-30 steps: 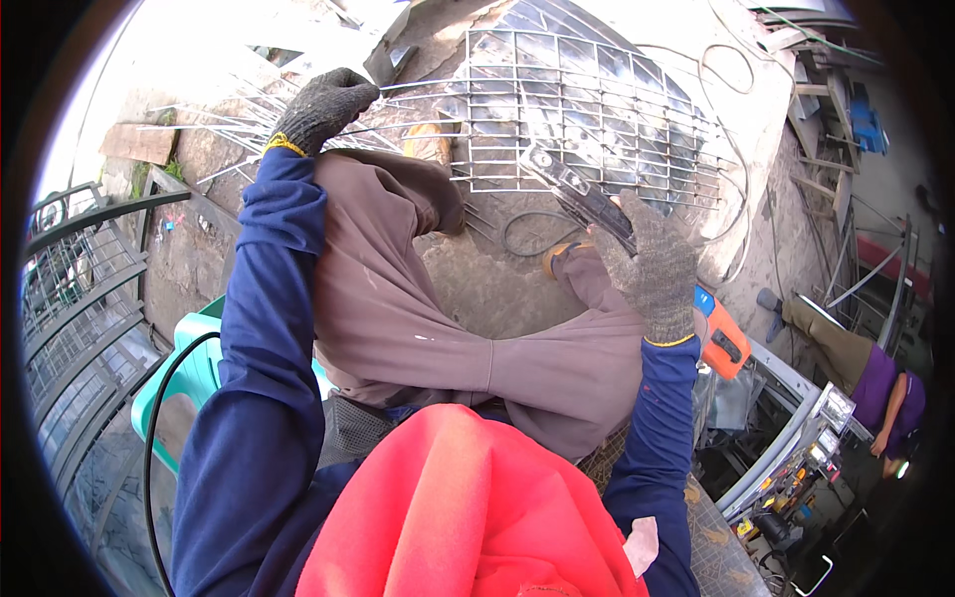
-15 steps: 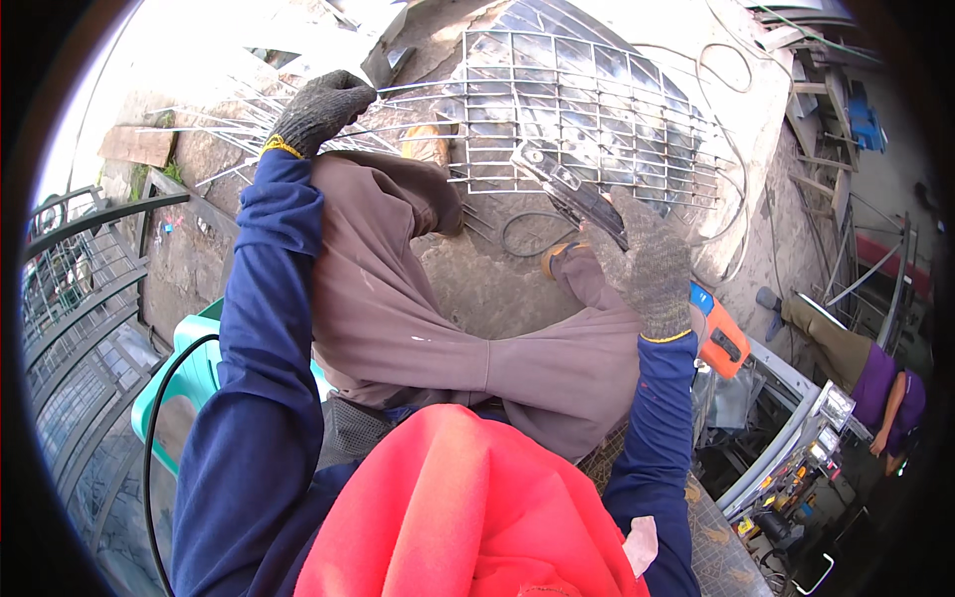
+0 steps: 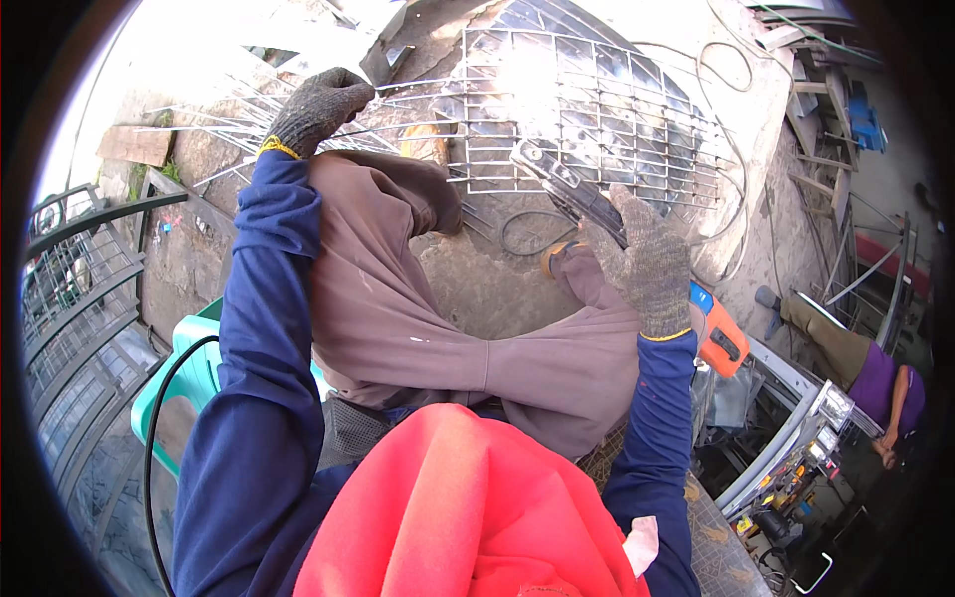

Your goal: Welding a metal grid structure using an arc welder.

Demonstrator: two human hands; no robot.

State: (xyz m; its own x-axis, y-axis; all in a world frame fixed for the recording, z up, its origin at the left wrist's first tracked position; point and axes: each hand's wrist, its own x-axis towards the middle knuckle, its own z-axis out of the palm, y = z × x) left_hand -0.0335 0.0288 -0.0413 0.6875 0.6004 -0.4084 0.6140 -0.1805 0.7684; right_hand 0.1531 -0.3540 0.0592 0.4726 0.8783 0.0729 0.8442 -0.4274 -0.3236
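Observation:
My left hand (image 3: 316,109), in a dark knitted glove, is closed at the left side of a grid of thin metal rods (image 3: 489,191). A thin metal rod (image 3: 418,84) runs from its fingers toward the grid. My right hand (image 3: 652,264), gloved in grey knit, holds a long dark tool (image 3: 587,204) with a pale metal head. The tool's head is over the lower part of the grid; whether it touches a rod I cannot tell. Part of its handle is hidden by the hand, and its exact kind is unclear.
Loose rods (image 3: 224,124) lie at the upper left beside a wooden board (image 3: 137,145). A cable (image 3: 741,179) loops right of the grid. An orange machine (image 3: 724,338) stands by my right forearm. Another person (image 3: 880,388) is at the far right. A turquoise chair (image 3: 184,368) is at left.
My right hand has shifted slightly on the tool, and its thumb now shows raised along the handle. My left hand stays at about the same place.

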